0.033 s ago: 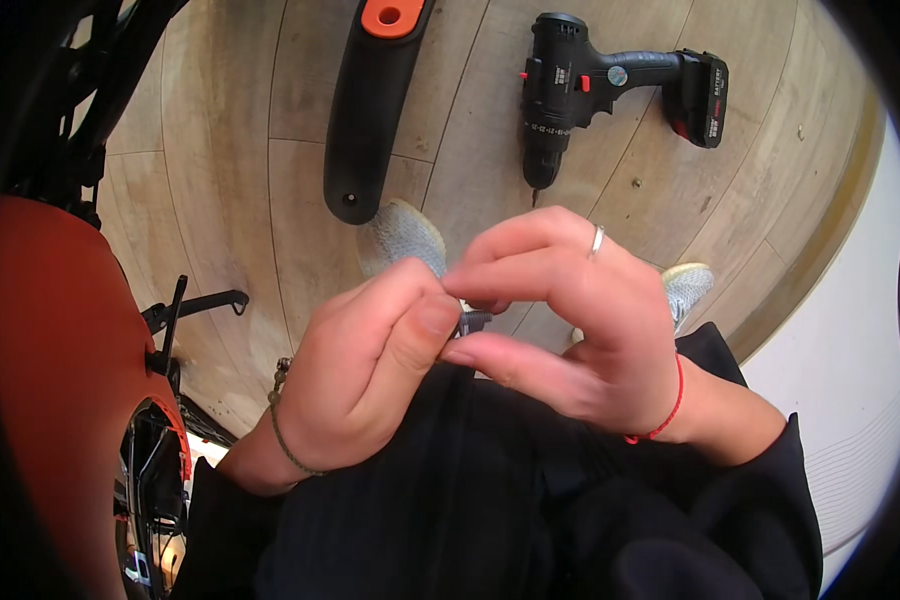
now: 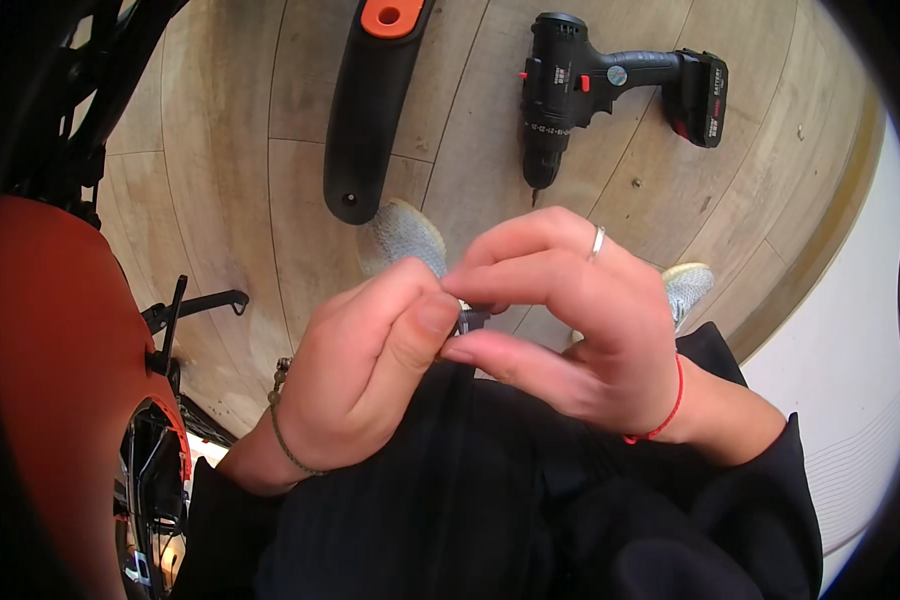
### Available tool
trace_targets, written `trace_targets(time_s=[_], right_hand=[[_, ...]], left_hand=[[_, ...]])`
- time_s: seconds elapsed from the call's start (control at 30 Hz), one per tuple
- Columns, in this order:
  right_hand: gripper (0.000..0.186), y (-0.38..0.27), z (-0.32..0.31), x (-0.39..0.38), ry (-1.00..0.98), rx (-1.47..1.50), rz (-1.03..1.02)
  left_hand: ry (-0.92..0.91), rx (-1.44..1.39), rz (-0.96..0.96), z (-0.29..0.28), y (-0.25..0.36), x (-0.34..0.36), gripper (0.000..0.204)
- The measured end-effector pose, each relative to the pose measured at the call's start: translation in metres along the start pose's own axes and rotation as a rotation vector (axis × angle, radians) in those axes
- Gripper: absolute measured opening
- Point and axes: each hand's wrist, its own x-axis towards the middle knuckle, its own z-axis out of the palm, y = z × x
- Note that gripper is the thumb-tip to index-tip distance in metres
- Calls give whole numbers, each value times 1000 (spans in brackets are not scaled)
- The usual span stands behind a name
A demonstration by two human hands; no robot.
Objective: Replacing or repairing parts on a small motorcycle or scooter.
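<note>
Small dark part (image 2: pixel 473 321) sat between my hands, mostly hidden. Left hand (image 2: pixel 365 375) was clenched on one end; right hand (image 2: pixel 610 315) curved thumb and fingers around the other, couldn't tell if gripping. Beyond, on the wooden floor (image 2: pixel 230 90): long black piece (image 2: pixel 368 120) with orange insert (image 2: pixel 404 17), black drill (image 2: pixel 558 90). Red-orange panel (image 2: pixel 50 380) to my left.

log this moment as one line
left hand: pinching small dark part; right hand: curled about its exposed end, contact unclear; floor: cordless drill, black mudguard-like piece
</note>
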Motion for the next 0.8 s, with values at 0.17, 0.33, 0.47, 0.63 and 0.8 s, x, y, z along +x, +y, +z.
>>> trace_targets(time_s=[0.17,0.33,0.47,0.63,0.8], right_hand=[[30,0,1,0,19,-47,-41],[31,0,2,-1,39,-43,-38],[31,1,2,-2,45,-54,-47],[32,1,1,-1,63,-57,-49],[33,0,3,-1,68,-68,-67]], left_hand=[[-2,-11,-92,0,1,-2,25],[15,-46,-95,2,0,-2,24],[15,-48,-95,1,0,-2,23],[-36,-71,-97,0,-2,-5,31],[-32,-21,-74,0,0,-5,30]])
